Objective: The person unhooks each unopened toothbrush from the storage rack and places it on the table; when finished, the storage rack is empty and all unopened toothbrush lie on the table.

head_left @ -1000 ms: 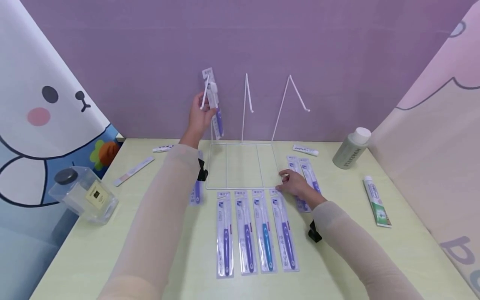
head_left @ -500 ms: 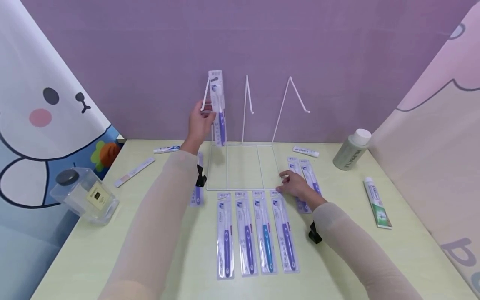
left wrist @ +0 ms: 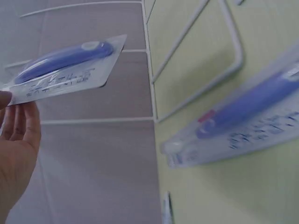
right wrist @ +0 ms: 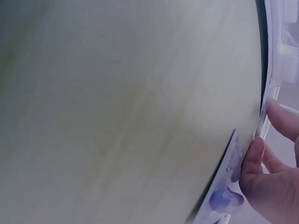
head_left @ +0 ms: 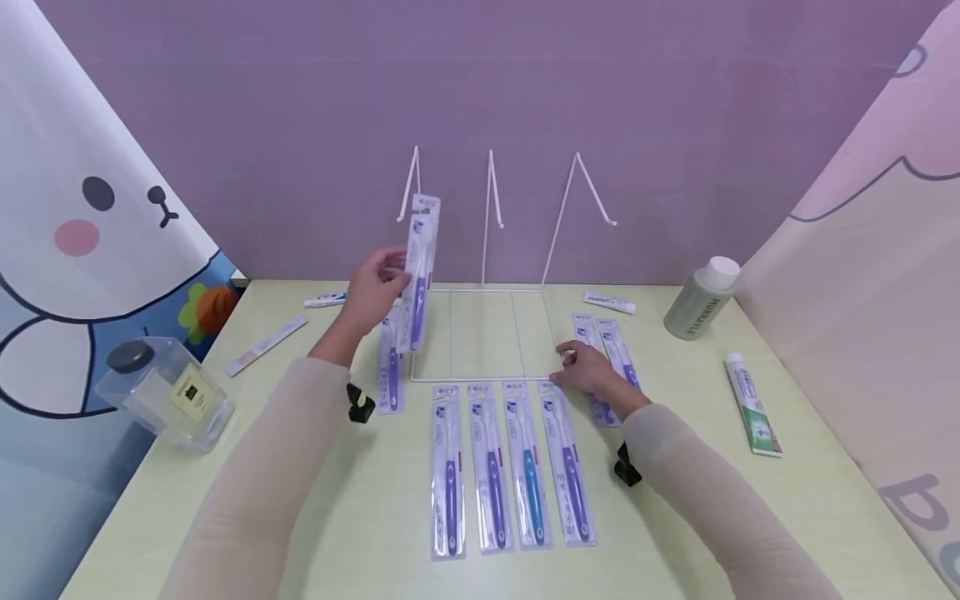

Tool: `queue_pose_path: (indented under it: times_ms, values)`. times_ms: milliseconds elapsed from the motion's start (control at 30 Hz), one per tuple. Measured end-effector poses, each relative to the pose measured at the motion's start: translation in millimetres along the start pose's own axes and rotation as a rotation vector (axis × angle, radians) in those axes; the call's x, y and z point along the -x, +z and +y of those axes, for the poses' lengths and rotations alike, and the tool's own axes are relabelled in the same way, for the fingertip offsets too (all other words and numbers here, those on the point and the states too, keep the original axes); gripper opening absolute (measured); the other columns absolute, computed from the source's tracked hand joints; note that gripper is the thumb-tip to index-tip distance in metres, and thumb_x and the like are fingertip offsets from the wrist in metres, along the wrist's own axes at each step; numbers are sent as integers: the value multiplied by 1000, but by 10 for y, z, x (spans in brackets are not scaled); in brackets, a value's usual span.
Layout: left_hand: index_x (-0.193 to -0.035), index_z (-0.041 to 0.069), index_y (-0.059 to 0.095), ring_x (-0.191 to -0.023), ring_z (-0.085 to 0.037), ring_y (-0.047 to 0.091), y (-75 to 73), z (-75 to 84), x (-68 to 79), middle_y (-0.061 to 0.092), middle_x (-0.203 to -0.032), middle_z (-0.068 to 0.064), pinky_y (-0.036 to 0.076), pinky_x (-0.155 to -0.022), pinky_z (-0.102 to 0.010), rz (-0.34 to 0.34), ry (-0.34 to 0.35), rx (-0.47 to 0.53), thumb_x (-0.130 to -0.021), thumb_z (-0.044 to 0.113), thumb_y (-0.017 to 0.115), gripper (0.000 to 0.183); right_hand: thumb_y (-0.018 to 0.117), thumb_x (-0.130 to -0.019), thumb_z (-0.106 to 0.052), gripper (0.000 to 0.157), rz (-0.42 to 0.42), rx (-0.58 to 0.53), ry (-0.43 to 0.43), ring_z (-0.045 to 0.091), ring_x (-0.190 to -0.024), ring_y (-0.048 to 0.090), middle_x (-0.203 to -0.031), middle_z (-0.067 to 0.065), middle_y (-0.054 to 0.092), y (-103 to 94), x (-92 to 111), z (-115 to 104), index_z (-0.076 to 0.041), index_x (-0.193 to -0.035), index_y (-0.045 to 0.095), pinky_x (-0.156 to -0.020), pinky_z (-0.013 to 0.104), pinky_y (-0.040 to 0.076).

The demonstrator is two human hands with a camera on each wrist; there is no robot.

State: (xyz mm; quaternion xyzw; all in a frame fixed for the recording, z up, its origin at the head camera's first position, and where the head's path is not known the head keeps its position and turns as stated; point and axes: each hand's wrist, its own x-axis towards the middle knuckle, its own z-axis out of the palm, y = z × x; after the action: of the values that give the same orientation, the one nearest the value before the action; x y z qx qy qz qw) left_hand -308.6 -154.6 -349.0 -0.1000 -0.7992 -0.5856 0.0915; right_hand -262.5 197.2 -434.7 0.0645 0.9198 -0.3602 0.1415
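Observation:
My left hand point(head_left: 372, 287) pinches a packaged toothbrush point(head_left: 422, 275) with a purple handle, upright in front of the left hook of a white wire rack point(head_left: 487, 289). In the left wrist view the package point(left wrist: 67, 70) sticks out from between thumb and fingers. My right hand point(head_left: 588, 369) grips the rack's front right corner between thumb and fingers. The rack's three hooks are bare. In front of its base lies a row of packaged toothbrushes point(head_left: 492, 492), one of them with a blue handle point(head_left: 533, 492).
Another packaged toothbrush point(head_left: 390, 375) lies left of the rack, and two more point(head_left: 617, 350) lie right of it, partly behind my right hand. Farther out are a clear bottle point(head_left: 168, 396), a thin box point(head_left: 266, 345), small tubes point(head_left: 609, 302), a grey bottle point(head_left: 701, 300) and a toothpaste tube point(head_left: 752, 406).
My left hand has brought the packaged toothbrush down and toward me, away from the left hook, after turning it face-on. My right hand stays at the rack's corner.

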Motion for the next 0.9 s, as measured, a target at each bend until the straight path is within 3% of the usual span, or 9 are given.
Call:
queue_pose_path:
  times_ms: [167, 467, 667, 900]
  values:
    - [-127, 3, 47, -95, -25, 55, -209, -230, 184, 53, -111, -17, 50, -72, -33, -8, -122, 48, -87, 1, 54, 40, 72, -76, -20, 58, 1, 14, 0, 22, -87, 48, -101, 7, 49, -26, -3, 19, -13, -128, 46, -74, 33, 40]
    - [-134, -3, 35, -102, -33, 51, -521, -719, 403, 45, -121, -22, 49, -76, -35, -64, -362, 24, -90, 1, 47, 47, 72, -77, -20, 59, -5, 28, -5, 23, -88, 48, -102, 8, 49, -24, 4, 9, -12, -129, 45, -75, 34, 40]
    - [-135, -4, 33, -98, -31, 54, -541, -935, 515, 47, -120, -23, 49, -78, -33, -91, -500, -17, -90, 3, 47, 47, 72, -76, -21, 61, -4, 29, 4, 23, -89, 47, -103, 7, 49, -34, 6, -7, -12, -130, 44, -77, 35, 39]
    - [-132, -7, 35, -94, -30, 56, -511, -980, 567, 48, -116, -24, 49, -75, -31, -122, -535, -71, -89, 4, 47, 46, 71, -77, -17, 61, -10, 9, 5, 23, -89, 47, -102, 8, 49, -37, 12, -10, -11, -131, 44, -76, 35, 39]
